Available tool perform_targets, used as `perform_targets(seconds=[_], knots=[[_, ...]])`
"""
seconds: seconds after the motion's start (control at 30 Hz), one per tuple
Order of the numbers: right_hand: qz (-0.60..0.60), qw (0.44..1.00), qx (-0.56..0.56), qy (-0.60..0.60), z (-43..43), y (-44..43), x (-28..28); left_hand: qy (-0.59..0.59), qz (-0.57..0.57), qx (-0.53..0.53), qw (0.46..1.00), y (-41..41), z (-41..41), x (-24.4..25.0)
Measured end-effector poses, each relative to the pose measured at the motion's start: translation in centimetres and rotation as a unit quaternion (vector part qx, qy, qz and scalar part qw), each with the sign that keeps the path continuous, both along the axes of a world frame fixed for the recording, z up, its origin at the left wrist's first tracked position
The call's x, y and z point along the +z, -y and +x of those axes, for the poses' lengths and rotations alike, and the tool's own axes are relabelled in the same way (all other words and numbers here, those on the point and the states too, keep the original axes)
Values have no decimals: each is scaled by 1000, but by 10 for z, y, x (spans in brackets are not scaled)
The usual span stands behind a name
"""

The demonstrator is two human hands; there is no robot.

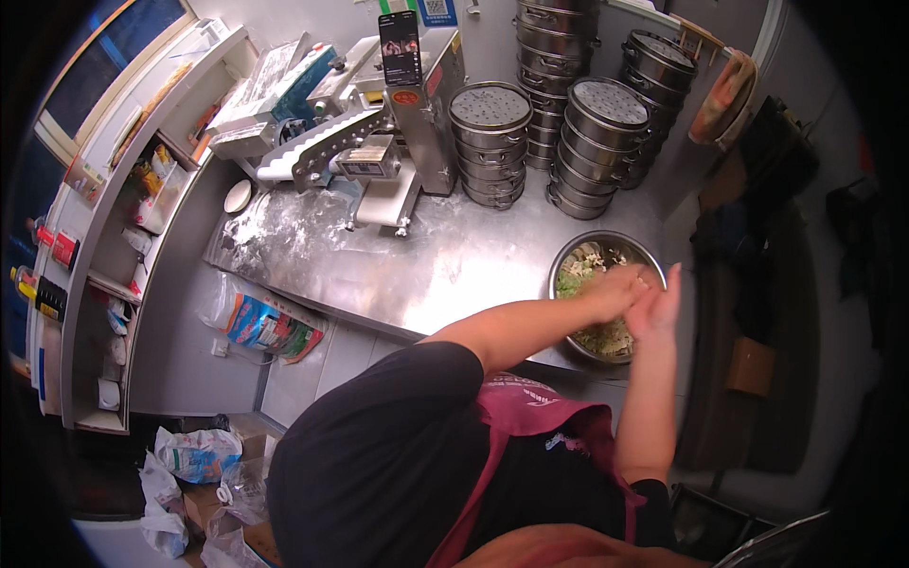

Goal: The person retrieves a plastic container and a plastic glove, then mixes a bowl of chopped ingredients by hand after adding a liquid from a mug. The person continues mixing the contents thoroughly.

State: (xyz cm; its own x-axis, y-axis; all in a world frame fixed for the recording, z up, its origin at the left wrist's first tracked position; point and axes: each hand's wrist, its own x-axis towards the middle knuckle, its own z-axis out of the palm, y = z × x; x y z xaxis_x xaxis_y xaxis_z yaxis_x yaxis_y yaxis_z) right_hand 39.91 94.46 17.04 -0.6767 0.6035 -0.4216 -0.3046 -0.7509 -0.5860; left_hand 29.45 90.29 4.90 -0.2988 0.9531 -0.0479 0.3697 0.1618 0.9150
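A round stainless-steel bowl stands at the right end of the steel worktable. It holds a loose mix of chopped green vegetables, pale bits and some dark pieces at its far side. My left hand reaches across above the bowl and meets my right hand over its right side. The left hand is blurred, and its fingers lie against the right palm. My right hand is turned up, with one part extended away from the rest. No tool shows in either hand; anything between the palms is hidden.
Stacked steel steamers stand behind the bowl. A dough machine with a conveyor and a propped phone is at the back left. Flour dusts the worktable. A small white bowl sits at its left end; bags lie lower left.
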Motion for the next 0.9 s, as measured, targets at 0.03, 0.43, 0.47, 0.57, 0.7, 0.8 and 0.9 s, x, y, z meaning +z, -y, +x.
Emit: perform_targets(seconds=[0.03, 0.43, 0.47, 0.57, 0.7, 0.8, 0.9], knots=[[64, 997, -6, 37, 6, 0, 28, 83, -55, 25, 995, -8, -17, -18], [104, 971, -114, 181, 29, 6, -55, 89, 387, 98, 913, 13, -19, 162], [80, 989, -84, 94, 8, 23, -28, -97, 400, 58, 909, 20, -22, 151], [70, 985, -137, -79, -33, 53, 34, 50, 97, -152, 982, 28, -44, 93], [133, 938, -199, -251, 2, 95, 88, 309, -92, 40, 946, 30, -87, 19], [175, 921, -244, -248, 25, 131, 79, 494, -110, -74, 859, 41, -41, 45], [683, 647, -198, 275, 40, 158, 5, 689, -160, -234, 667, 66, 21, 99]])
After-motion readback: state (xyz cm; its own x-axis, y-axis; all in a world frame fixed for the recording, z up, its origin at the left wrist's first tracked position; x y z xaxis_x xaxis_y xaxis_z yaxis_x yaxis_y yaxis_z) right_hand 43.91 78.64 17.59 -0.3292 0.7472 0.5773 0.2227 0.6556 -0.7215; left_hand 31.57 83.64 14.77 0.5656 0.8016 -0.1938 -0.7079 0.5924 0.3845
